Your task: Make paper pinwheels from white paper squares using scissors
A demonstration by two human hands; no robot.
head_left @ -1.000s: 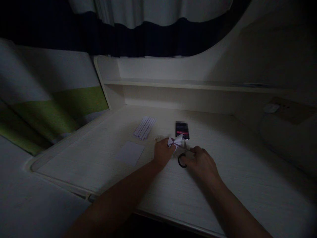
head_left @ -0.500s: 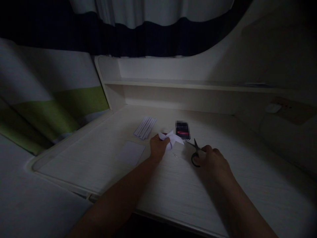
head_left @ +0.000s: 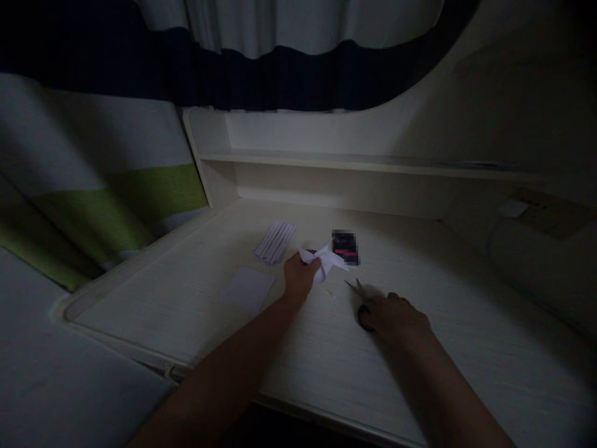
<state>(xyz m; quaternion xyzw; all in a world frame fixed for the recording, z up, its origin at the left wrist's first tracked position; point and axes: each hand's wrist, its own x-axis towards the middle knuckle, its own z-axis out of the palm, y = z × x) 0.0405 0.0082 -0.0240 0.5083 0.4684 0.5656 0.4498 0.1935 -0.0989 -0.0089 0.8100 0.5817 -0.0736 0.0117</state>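
Note:
My left hand pinches a white paper pinwheel whose folded blades stick out past the fingers to the right. Something dark reddish shows behind its upper left part, too small to name. Just to the right, my right hand has its fingers in the handles of the scissors. Their blades are parted and point up and left, with no paper between them. The scissors are low over the table or on it; which, I cannot tell. Between the hands lie some tiny thin bits.
Several white rolled paper sticks lie side by side behind my left hand. A flat square sheet of paper is left of it. Behind the pinwheel sits a dark, blurred-out packet. A low shelf and a curtain close off the back.
My right hand has come down and slightly left with the scissors, and their blades are less widely parted. The left hand keeps the pinwheel in nearly the same place.

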